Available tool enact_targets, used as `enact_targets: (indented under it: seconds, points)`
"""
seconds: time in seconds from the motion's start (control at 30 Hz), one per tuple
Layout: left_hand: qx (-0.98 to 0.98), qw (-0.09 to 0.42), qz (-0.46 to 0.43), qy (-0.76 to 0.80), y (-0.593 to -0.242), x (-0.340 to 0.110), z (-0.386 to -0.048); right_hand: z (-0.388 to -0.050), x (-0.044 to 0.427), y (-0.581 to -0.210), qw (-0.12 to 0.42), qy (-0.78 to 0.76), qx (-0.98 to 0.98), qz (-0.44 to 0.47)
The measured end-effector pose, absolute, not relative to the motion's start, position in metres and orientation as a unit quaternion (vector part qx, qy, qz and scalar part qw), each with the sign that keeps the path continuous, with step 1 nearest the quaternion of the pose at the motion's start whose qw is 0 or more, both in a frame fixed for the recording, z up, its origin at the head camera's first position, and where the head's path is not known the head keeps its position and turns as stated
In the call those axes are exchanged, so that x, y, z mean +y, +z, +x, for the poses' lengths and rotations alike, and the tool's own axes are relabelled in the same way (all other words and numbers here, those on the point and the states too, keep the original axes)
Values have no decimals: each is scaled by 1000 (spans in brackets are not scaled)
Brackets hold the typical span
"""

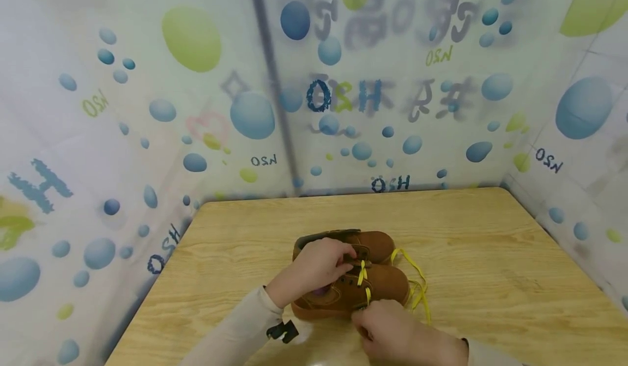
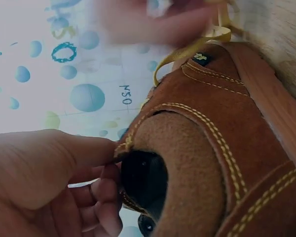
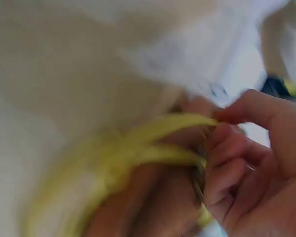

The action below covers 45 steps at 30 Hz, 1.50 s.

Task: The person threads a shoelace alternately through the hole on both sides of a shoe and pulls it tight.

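Two brown shoes lie side by side on the table, toes to the right: the near shoe (image 1: 390,284) and the far shoe (image 1: 378,246), partly behind it. Yellow lace (image 1: 362,273) runs across the near shoe's front, with loose lengths past the toes. My left hand (image 1: 319,262) reaches over the near shoe; in the left wrist view its thumb and fingers pinch the edge of the shoe opening (image 2: 126,145). Low by the near side, my right hand (image 1: 392,328) pinches the shoelace (image 3: 172,126) between thumb and forefinger, as the blurred right wrist view shows.
The wooden table (image 1: 490,246) extends around the shoes. Behind it and at both sides stand white wall sheets (image 1: 417,71) printed with blue and green bubbles. A black strap piece (image 1: 283,331) hangs at the left sleeve.
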<state>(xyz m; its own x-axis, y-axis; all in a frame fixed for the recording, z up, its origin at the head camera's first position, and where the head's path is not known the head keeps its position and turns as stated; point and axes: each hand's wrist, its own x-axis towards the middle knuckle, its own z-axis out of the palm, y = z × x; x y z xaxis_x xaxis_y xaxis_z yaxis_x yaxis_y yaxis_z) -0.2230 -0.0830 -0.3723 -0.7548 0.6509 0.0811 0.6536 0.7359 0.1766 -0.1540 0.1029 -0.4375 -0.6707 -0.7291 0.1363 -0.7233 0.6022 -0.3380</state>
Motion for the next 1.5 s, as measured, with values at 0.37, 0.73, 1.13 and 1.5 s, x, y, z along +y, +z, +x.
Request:
enact_targets:
  seconds: [0.37,0.73,1.13,1.5]
  points:
    - [-936,-14,-335,-113,-371,-81,-229,-214,130,-397,-2,-387,868,-312]
    - [-936,14,-334,-108,-377,-80,-228,-235,131,-401,-128,-203,895,-377]
    - [-927,85,-359,-75,-378,-82,-228,-242,124,-402,-183,-59,881,-433]
    - [-900,104,-424,5,-380,-84,-233,-246,125,-400,-157,-76,877,-448]
